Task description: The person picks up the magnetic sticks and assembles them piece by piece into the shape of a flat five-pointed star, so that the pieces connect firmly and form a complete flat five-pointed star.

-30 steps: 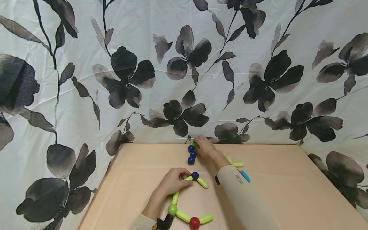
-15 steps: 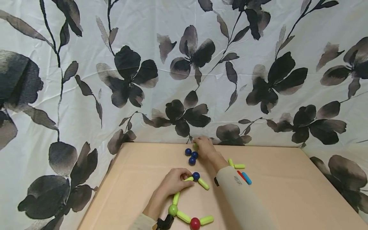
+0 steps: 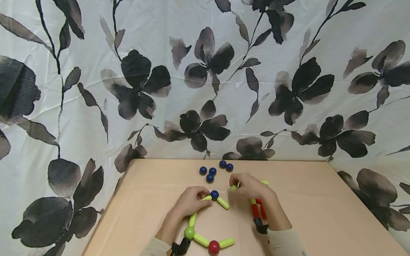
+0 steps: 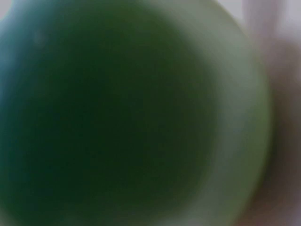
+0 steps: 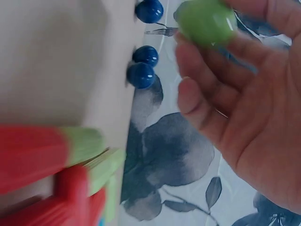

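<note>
My left hand (image 3: 189,200) pinches a light green rod (image 3: 207,198) joined to a blue ball (image 3: 214,195). Another green rod (image 3: 223,203) slants down from that ball. Under the left hand runs a chain: an upright green rod (image 3: 192,219), a green ball (image 3: 189,233), a green rod (image 3: 201,240), a red ball (image 3: 214,248) and a rod (image 3: 226,243). That green ball (image 4: 108,113) fills the left wrist view, blurred. My right hand (image 3: 249,186), above the table, holds a loose green ball (image 5: 207,21) between thumb and fingers.
Loose blue balls (image 3: 209,177) lie in a group near the table's back edge, with more blue balls (image 5: 141,75) beside them. Red rods (image 3: 255,210) and green rods (image 5: 106,167) lie under the right forearm. A floral cloth (image 3: 205,89) hangs behind the table (image 3: 314,199).
My right hand has come back from the table's far edge toward the middle, carrying the green ball. Blue balls it covered now show. The left hand keeps its pinch on the rod.
</note>
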The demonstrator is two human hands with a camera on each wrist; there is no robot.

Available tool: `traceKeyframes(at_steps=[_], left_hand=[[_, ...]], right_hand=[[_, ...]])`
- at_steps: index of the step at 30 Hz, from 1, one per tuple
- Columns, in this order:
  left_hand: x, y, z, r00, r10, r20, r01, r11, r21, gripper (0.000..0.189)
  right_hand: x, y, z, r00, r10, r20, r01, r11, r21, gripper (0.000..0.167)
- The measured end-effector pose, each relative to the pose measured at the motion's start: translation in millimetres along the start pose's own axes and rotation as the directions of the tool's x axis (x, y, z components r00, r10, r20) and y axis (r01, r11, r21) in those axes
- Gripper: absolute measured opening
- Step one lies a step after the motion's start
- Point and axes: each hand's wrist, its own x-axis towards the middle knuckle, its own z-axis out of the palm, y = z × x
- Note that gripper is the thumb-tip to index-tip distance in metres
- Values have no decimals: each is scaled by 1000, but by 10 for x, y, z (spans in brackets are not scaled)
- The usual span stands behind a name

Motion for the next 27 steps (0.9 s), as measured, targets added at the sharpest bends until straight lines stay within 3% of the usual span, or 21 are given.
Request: traceKeyframes(at_steps=[4,8,13,20,27], left_hand=[[3,-15,2,1000,-4,11,4,1000,0,27],[11,-18,1,1000,-7,10,7,1000,1,29],[18,-19,-5,1000,-14,10,14,1000,0,28],[29,-17,-3,1000,-4,16,4,1000,-4,26],[10,-20,-2,1000,-10,14,10,1000,4,27]], right_hand=[[-180,47,160,986,-1,169,-7,999,45,22],[-185,31,277,973,49,223,-62,997,51,29],[-118,-38,410,970,101,219,-96,995,-34,28],[-98,-99,520,979,137,149,-118,984,-131,22],[-108,-14,507,980,78,185,-88,995,47,27]])
